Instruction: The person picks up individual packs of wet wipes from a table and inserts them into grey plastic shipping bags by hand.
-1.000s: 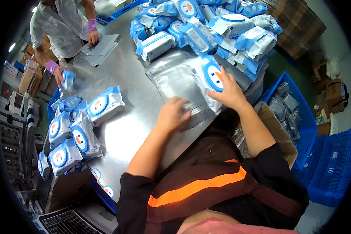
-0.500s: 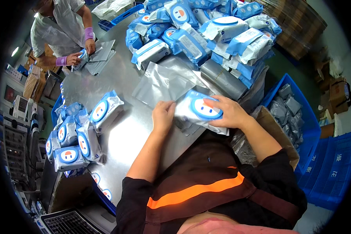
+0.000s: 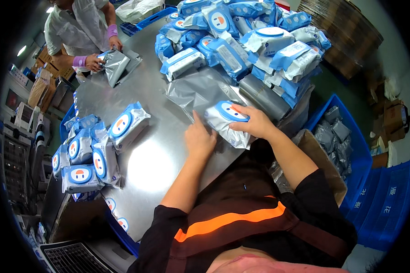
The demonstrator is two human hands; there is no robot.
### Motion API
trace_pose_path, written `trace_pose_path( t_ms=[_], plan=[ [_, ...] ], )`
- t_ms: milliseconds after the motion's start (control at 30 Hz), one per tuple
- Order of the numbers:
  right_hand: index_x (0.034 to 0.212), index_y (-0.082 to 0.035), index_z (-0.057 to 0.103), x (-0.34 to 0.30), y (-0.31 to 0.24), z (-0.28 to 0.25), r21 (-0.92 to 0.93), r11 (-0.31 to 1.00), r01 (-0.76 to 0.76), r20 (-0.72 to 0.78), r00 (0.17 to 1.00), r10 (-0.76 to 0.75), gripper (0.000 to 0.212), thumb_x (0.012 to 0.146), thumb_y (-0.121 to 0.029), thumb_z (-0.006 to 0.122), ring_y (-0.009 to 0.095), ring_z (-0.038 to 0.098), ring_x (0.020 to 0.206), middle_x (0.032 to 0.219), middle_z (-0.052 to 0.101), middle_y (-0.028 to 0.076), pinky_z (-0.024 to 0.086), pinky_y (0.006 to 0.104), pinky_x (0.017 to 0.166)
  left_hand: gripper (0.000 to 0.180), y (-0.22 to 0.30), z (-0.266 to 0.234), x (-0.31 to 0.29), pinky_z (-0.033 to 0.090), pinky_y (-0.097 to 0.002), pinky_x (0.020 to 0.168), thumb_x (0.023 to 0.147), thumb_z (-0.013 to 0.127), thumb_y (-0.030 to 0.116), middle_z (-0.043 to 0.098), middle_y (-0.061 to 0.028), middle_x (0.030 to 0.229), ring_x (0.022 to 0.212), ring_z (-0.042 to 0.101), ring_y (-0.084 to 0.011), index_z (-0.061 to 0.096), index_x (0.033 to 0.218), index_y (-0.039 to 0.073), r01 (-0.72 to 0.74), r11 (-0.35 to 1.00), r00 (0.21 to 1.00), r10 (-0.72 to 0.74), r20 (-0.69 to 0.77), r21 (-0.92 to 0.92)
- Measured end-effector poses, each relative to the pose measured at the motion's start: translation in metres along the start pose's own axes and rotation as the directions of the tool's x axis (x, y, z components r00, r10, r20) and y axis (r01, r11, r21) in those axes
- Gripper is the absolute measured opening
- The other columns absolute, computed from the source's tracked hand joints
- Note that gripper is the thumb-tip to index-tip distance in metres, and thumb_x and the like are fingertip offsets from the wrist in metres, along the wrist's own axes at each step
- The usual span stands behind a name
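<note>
A white and blue pack of wet wipes [image 3: 221,125] with a round lid lies tilted at the mouth of a grey plastic mailing bag [image 3: 184,93]. Its far end meets the bag; how deep it sits inside I cannot tell. My right hand [image 3: 256,122] grips the pack from the right, fingers over the lid and side. On the pack's left is my left hand [image 3: 200,140], its index finger stretched against the bag's near edge and its thumb apart. The left hand's other fingers are bent and partly hidden.
Many wipe packs [image 3: 232,54] are heaped at the far right, beside a grey bag roll [image 3: 264,95]. More packs [image 3: 79,177] stand at the table's left. A blue crate [image 3: 360,159] with filled grey bags is at right. Across the metal table [image 3: 155,132], a co-worker [image 3: 79,27] handles a grey bag.
The left hand's pinch has loosened and its index finger now points along the bag's edge. The pack's far end has moved against the bag. The co-worker's pack is now covered by a grey bag.
</note>
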State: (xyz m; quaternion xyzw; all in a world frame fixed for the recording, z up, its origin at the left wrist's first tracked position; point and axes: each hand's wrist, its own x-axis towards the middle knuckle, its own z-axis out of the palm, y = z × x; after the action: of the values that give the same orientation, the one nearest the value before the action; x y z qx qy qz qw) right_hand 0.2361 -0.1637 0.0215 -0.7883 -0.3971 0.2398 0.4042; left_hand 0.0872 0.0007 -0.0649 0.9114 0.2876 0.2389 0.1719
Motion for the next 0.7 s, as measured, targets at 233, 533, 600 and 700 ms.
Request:
trace_pose_path(
  t_ms=[233, 533, 600, 700],
  plan=[
    [0.146, 0.002, 0.047, 0.029, 0.020, 0.023, 0.671, 0.724, -0.159, 0.107, 0.987, 0.117, 0.070, 0.087, -0.022, 0.076, 0.013, 0.059, 0.113, 0.132, 0.061, 0.010, 0.044, 0.0259, 0.099, 0.076, -0.003, -0.012, 0.022, 0.051, -0.0438, 0.086, 0.090, 0.058, 0.016, 0.067, -0.0284, 0.109, 0.098, 0.065, -0.0429, 0.021, 0.152, -0.007, 0.239, 0.755, 0.966, -0.249, 0.070, -0.611],
    [0.136, 0.004, 0.050, 0.027, 0.014, 0.031, 0.751, 0.639, -0.167, 0.040, 0.977, 0.209, 0.065, 0.083, -0.020, 0.080, 0.017, 0.064, 0.105, 0.117, 0.065, 0.013, 0.051, 0.0300, 0.091, 0.029, 0.001, -0.002, 0.010, 0.050, -0.0487, 0.080, 0.093, 0.053, 0.015, 0.066, -0.0321, 0.097, 0.093, 0.064, -0.0468, 0.058, 0.110, -0.008, 0.250, 0.755, 0.968, -0.197, 0.154, -0.606],
    [0.132, 0.004, 0.050, 0.022, 0.011, 0.030, 0.743, 0.639, -0.200, 0.040, 0.966, 0.256, 0.063, 0.083, -0.021, 0.080, 0.016, 0.064, 0.104, 0.114, 0.066, 0.012, 0.053, 0.0307, 0.088, 0.031, 0.005, -0.015, 0.010, 0.050, -0.0471, 0.077, 0.094, 0.053, 0.014, 0.066, -0.0284, 0.091, 0.085, 0.065, -0.0435, 0.058, 0.115, -0.007, 0.214, 0.837, 0.977, -0.174, 0.127, -0.503],
    [0.125, -0.011, 0.055, -0.003, -0.020, 0.037, -0.413, 0.898, 0.151, -0.392, 0.861, -0.325, 0.066, 0.071, -0.029, 0.087, 0.025, 0.066, 0.102, 0.114, 0.065, 0.012, 0.051, 0.0389, 0.087, 0.030, -0.011, -0.018, 0.004, 0.051, -0.0417, 0.074, 0.094, 0.055, 0.014, 0.067, -0.0242, 0.087, 0.078, 0.066, -0.0375, 0.058, 0.118, -0.005, 0.205, 0.899, 0.978, -0.168, 0.127, -0.386]
  ],
)
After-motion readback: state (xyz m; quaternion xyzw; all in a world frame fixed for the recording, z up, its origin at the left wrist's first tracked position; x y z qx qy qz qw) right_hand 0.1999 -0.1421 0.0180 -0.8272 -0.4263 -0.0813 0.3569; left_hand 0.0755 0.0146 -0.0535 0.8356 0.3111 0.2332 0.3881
